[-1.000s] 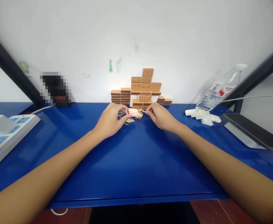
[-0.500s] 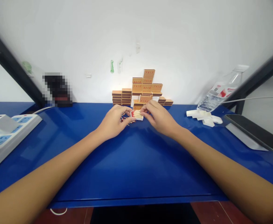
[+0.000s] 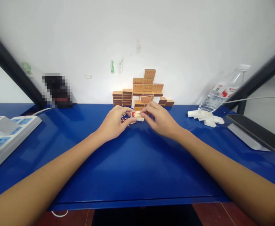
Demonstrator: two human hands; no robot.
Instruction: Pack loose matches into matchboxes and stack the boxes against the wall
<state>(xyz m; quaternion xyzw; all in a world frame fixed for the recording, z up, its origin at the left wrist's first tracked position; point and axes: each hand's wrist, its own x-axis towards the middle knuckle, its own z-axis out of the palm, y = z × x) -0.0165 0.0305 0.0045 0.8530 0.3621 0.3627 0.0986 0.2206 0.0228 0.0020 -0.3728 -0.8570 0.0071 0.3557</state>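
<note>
Where both forearms meet at the far middle of the glossy blue table top (image 3: 137,163), the left hand (image 3: 113,124) and the right hand (image 3: 162,121) pinch opposite ends of a small white open tray of red-tipped matches (image 3: 138,115). Each hand is narrowed, with thumb and fingertips closed on the tray. Loose red-tipped wooden matches (image 3: 127,121) lie on the table just beside the left hand's fingertips.

Just beyond the tray, against the wall, stands a stack of tan cardboard matchboxes (image 3: 144,89). Their faces carry red printed characters, too small to read. A clear plastic water bottle (image 3: 222,92) at the far right bears a white and red label; its text is illegible. Near its base lie several white empty trays (image 3: 204,116). A flat dark tablet-like device (image 3: 257,133) rests on a pale stand at the right edge. A white and blue multi-socket power strip (image 3: 4,133) lies at the left edge.

The room's wall (image 3: 81,37) is plain white, and black diagonal frame struts (image 3: 10,67) cross both far corners.
</note>
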